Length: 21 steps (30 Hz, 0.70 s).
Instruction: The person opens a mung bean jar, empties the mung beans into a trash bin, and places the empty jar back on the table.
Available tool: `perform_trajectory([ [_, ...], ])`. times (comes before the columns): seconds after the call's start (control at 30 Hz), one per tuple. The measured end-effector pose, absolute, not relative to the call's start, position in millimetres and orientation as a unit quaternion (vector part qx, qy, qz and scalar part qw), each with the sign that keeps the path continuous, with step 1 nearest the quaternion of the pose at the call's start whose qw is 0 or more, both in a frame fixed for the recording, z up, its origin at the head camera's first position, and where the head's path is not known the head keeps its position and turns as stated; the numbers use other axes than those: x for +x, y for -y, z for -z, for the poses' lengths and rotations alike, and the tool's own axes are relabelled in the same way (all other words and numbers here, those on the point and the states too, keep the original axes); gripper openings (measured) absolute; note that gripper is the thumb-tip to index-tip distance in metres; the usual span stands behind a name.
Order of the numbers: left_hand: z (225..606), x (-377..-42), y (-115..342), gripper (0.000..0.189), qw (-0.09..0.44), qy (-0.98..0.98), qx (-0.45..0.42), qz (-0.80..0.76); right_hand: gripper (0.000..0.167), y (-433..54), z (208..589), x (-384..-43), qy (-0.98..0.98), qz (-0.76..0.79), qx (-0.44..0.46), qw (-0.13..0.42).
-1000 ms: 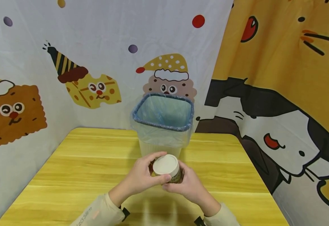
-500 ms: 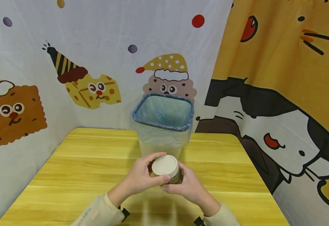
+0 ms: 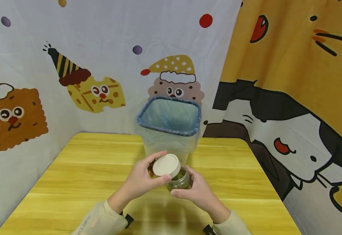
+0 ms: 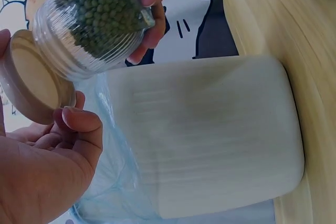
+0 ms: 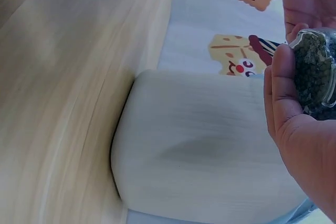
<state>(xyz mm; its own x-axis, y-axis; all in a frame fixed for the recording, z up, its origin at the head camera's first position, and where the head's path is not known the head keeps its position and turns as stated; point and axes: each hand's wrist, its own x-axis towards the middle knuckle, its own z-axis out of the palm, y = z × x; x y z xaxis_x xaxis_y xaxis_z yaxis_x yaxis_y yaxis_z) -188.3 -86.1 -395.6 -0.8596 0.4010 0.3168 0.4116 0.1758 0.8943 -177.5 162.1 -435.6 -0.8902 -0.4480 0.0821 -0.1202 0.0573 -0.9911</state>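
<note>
From where I sit, I see the fingers [image 3: 154, 156] of the left hand [image 3: 137, 179] curled round the edge of a pale cream lid [image 3: 166, 165], the thumb pressed on its near side. The fingers of the right hand [image 3: 201, 191] grasp a clear jar [image 3: 178, 185], with the thumb along its near side. The lid is off: it sits tilted at the jar's mouth, covering part of the opening in my head view, and I can't tell whether the two rims touch. Inside the jar I make out small round green beans [image 4: 100, 17]. Both hands hold their pieces up above the counter [image 3: 100, 169], in front of a bin [image 4: 210, 140]. The bin is pale and stands upright near the counter's far edge, with a thin bluish bag [image 3: 168, 138] folded over its rim. On both wrists I see light sleeves [image 3: 103, 218] with dark straps [image 3: 129, 220]. Behind it all hangs a white cloth [image 3: 106, 32] printed with cartoon snacks, and to the right, yellow fabric [image 3: 288, 58] with a cat print.
</note>
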Motion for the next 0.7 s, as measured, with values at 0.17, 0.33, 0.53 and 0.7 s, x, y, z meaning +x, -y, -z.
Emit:
perform_trajectory([
  [0.17, 396.7, -189.1, 86.4, 0.074, 0.016, 0.765, -0.259, 0.589, 0.08, -162.6, 435.9, -177.0, -0.721, 0.656, -0.194, 0.113],
  [0.33, 397.5, -189.4, 87.5, 0.074, 0.027, 0.771, -0.256, 0.582, 0.08, -162.8, 435.4, -177.7, -0.724, 0.656, -0.188, 0.105],
  [0.53, 398.5, -188.9, 88.2, 0.074, 0.037, 0.778, -0.256, 0.573, 0.081, -164.2, 434.7, -177.3, -0.721, 0.657, -0.195, 0.104],
  [0.7, 399.4, -188.3, 89.4, 0.074, 0.039, 0.781, -0.255, 0.569, 0.081, -165.6, 433.8, -177.2, -0.718, 0.658, -0.201, 0.102],
])
